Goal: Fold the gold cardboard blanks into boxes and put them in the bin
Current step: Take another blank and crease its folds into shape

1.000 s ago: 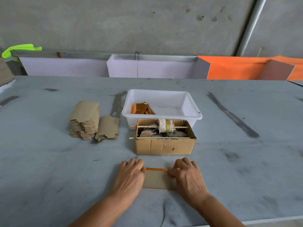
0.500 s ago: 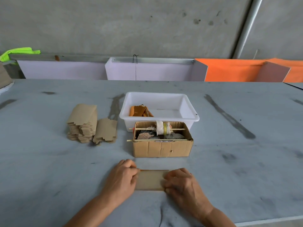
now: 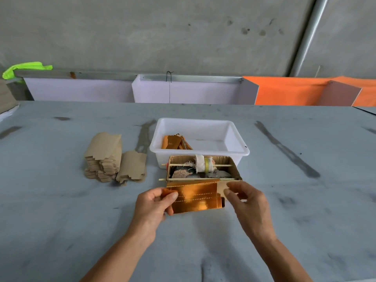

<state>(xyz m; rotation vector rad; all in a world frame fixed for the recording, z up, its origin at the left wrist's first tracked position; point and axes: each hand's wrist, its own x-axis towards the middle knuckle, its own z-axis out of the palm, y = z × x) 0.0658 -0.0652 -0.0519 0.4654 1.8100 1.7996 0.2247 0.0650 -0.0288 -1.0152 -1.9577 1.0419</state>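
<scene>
A gold cardboard blank point(image 3: 195, 197) is held up off the table, its shiny gold face with dotted crease lines turned toward me. My left hand point(image 3: 153, 204) pinches its left end between thumb and fingers. My right hand point(image 3: 247, 202) is at its right end with fingers loosely curled; whether it touches the blank I cannot tell. A white plastic bin point(image 3: 236, 139) stands behind, with a few folded gold boxes point(image 3: 174, 141) in its left part. Flat blanks lie brown side up in a stack point(image 3: 103, 157) at the left, with a lower pile point(image 3: 133, 168) beside it.
A small open brown cardboard box point(image 3: 234, 167) with rags, a cloth roll and two thin sticks across it stands just in front of the bin, right behind the held blank. White and orange panels line the table's far edge below a concrete wall.
The blank lay brown side up on the table, pressed by both hands. Now it is lifted and turned with the gold face showing, and my right hand has loosened from it.
</scene>
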